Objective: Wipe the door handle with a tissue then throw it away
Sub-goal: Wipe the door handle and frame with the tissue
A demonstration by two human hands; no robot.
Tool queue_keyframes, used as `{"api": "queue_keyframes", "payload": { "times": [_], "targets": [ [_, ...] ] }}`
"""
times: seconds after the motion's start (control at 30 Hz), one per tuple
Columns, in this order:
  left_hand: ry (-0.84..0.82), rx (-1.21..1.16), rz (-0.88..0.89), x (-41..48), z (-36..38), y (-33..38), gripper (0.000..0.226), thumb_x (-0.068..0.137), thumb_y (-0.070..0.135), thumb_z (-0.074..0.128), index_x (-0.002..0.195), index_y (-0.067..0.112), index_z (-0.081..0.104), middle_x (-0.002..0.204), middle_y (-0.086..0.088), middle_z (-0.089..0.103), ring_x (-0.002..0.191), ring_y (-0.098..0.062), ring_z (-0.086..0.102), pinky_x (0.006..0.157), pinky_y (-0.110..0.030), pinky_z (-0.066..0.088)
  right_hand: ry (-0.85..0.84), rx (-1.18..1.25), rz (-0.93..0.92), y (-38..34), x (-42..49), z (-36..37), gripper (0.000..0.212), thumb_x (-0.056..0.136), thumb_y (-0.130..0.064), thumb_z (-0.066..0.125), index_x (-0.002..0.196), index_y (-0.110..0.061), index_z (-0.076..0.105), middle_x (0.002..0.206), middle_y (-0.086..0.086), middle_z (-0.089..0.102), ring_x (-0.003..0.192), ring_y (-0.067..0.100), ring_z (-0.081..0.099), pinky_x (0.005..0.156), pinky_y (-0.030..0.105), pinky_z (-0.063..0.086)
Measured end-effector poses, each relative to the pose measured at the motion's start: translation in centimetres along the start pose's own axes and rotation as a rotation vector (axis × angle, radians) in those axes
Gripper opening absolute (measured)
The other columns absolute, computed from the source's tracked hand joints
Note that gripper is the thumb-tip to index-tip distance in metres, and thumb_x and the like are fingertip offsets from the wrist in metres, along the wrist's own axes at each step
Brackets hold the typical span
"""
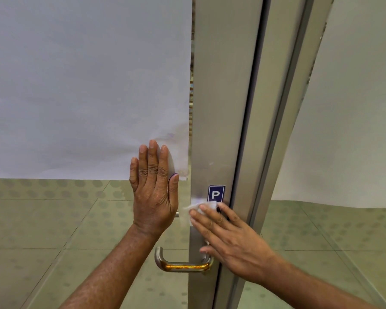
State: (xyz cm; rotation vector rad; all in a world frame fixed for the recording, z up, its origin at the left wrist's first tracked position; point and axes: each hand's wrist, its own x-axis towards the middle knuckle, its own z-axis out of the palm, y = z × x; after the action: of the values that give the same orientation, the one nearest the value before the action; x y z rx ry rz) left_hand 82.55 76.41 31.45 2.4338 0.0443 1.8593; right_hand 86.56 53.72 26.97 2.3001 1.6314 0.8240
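Note:
A metal lever door handle (182, 265) with a worn brassy underside sticks out to the left from the grey metal door frame (221, 108). My right hand (230, 237) presses a white tissue (201, 207) flat against the frame, above the handle and just below a blue sticker with a white P (216, 193). The tissue pokes out past my fingertips. My left hand (153, 188) lies flat against the glass panel left of the frame, fingers up and spread, holding nothing.
The glass door panel carries a large white sheet (87, 85) over its upper part. Through the lower glass a tiled floor with dotted patches (54, 219) shows. A second glass panel with white covering (354, 108) stands to the right of the frame.

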Motion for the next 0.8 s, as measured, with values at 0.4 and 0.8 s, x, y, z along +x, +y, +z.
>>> {"api": "queue_keyframes", "payload": {
  "times": [0.4, 0.8],
  "targets": [
    [0.023, 0.006, 0.006, 0.0, 0.1, 0.0, 0.057, 0.113, 0.028, 0.030, 0.165, 0.013, 0.011, 0.176, -0.002, -0.003, 0.164, -0.023, 0.002, 0.133, -0.043, 0.001, 0.097, 0.003, 0.150, 0.0, 1.6, -1.4, 0.078, 0.106, -0.060, 0.028, 0.162, -0.009, 0.010, 0.172, 0.009, 0.001, 0.159, 0.026, 0.000, 0.127, 0.047, -0.006],
    [0.054, 0.020, 0.013, 0.0, 0.4, 0.0, 0.058, 0.112, 0.028, 0.031, 0.165, 0.013, 0.011, 0.176, -0.001, -0.002, 0.164, -0.023, 0.003, 0.133, -0.042, 0.002, 0.087, 0.012, 0.154, -0.3, 0.2, -1.5, 0.075, 0.106, -0.059, 0.028, 0.161, -0.009, 0.016, 0.172, 0.010, 0.007, 0.159, 0.026, 0.002, 0.127, 0.048, -0.003]
  ]
}}
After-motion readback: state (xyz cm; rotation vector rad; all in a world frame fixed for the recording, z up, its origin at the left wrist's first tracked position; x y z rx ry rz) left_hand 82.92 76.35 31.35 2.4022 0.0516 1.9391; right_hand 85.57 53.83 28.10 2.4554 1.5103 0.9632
